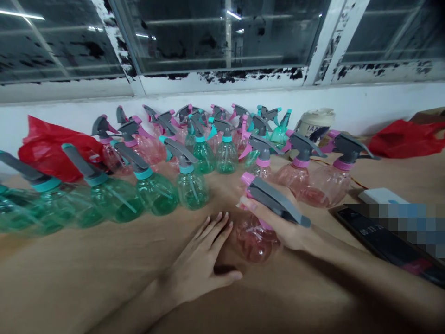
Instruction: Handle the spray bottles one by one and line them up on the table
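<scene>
My right hand (278,208) is wrapped round the neck of a pink spray bottle (259,241), below its grey and pink trigger head. The bottle tilts a little, and its clear pink body is near the tabletop; whether it touches I cannot tell. Just left of it, my left hand (205,260) lies palm down on the wooden table (139,278), fingers stretched out and holding nothing. Nearest beyond the left fingertips stands a green spray bottle (192,188) with a teal collar. Behind my right hand are more pink spray bottles (323,185).
Several green bottles (118,199) line the left side, with pink and green ones (225,155) behind. Red plastic bags (55,148) lie at left and right. A phone (378,236) showing a timer, a white box (382,195) and a pale cup (316,121) are on the right.
</scene>
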{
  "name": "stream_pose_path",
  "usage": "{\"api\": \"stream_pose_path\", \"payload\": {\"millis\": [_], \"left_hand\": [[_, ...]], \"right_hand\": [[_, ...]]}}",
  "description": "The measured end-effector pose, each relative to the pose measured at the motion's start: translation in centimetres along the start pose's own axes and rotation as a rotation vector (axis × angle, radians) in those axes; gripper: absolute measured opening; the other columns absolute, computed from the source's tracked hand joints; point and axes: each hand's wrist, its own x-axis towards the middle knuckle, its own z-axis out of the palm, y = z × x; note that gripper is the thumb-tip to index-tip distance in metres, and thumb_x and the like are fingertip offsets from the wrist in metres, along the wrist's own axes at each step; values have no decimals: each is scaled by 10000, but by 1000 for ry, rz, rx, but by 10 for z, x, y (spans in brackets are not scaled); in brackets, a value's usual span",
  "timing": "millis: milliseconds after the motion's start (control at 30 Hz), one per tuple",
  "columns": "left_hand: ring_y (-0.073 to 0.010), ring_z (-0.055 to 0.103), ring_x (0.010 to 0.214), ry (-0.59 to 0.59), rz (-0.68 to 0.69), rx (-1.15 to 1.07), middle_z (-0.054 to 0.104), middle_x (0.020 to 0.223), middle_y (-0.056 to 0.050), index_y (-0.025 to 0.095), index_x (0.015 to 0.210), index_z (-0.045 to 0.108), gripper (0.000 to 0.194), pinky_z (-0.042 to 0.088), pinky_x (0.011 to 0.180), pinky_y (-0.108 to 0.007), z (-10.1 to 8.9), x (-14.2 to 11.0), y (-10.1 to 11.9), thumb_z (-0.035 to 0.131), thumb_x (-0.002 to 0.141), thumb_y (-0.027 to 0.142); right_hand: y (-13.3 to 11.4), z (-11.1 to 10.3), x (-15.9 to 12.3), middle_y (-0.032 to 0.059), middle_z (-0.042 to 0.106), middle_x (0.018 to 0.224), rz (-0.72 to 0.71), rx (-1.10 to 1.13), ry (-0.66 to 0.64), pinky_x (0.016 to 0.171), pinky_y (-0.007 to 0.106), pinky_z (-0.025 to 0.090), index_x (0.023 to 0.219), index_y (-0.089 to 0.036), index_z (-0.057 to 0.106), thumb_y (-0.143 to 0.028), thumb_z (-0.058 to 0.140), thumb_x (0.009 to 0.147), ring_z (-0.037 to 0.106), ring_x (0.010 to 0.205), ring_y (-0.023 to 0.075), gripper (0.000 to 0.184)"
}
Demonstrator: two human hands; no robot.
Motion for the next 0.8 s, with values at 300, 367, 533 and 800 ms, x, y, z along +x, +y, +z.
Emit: {"api": "stream_pose_path", "payload": {"millis": [300,367,533,800], "left_hand": [[-325,203,1410,53,47,-3,208,1550,-137,178,1504,184,872,213,1123,-526,3,-2,-2,555,850,620],[-329,215,1406,63,49,-8,222,1547,-132,190,1500,198,854,220,1118,-536,3,-2,-2,556,852,615],[-340,246,1394,79,49,-28,245,1542,-118,216,1496,224,821,227,1114,-548,3,-2,-1,572,854,591],[-324,207,1409,61,58,19,233,1546,-118,199,1478,270,782,209,1125,-532,1,-2,-1,532,869,615]], "right_hand": [[0,-1,0,27,714,985,1,112,-51,827,310,531,1005,-218,654,-331,614,835,676,911,173,208],[1,0,0,28,719,978,12,86,-44,835,313,535,1002,-221,660,-333,613,836,679,920,177,206],[-1,-1,0,32,723,1000,-5,42,-52,824,329,551,1012,-243,671,-341,590,845,685,943,195,210],[0,0,-1,19,717,906,-1,52,-28,769,311,552,927,-234,667,-312,613,829,686,851,179,136]]}}
